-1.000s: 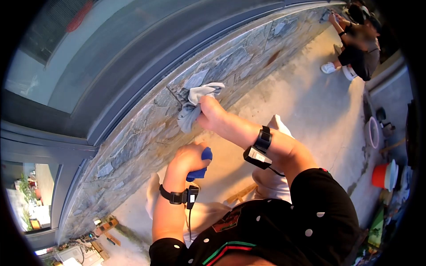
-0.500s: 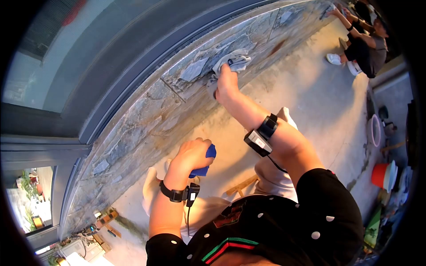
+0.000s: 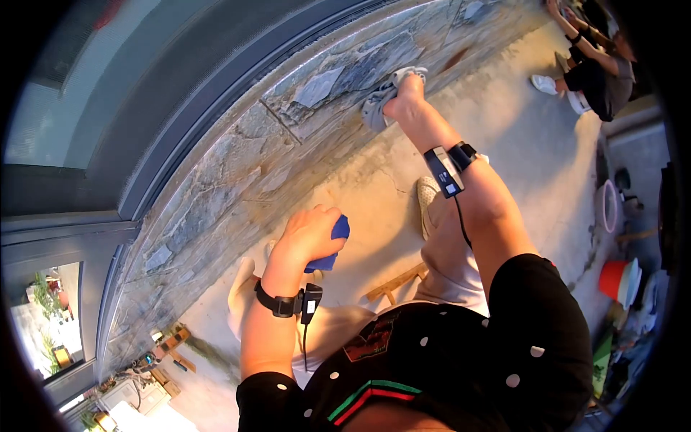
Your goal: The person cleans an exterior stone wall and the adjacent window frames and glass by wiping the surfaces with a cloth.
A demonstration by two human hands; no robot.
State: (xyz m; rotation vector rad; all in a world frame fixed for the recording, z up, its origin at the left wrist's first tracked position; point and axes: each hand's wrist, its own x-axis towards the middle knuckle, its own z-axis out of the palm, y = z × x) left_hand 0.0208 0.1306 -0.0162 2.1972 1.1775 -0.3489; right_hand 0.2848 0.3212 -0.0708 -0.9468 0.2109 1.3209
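My right hand [image 3: 409, 104] grips a crumpled grey cloth [image 3: 376, 106] and presses it against the lower part of the stone-clad wall [image 3: 237, 165]. Part of the cloth is hidden behind the hand. Closer to my body, my left hand [image 3: 306, 234] is closed round a folded blue cloth [image 3: 324, 262], held away from the wall above my left leg. Both forearms wear a black strap with a small device and a cable.
A grey window frame [image 3: 162, 173] runs along the wall's top. Below me is a wooden stool [image 3: 396, 283]. A person [image 3: 608, 79] crouches by the wall at the far right. A red bucket [image 3: 613, 279] and pink basin [image 3: 610, 205] stand on the right.
My right hand has slid the grey cloth along the wall, to the right and slightly down. My left hand has shifted up a little, still holding the blue cloth.
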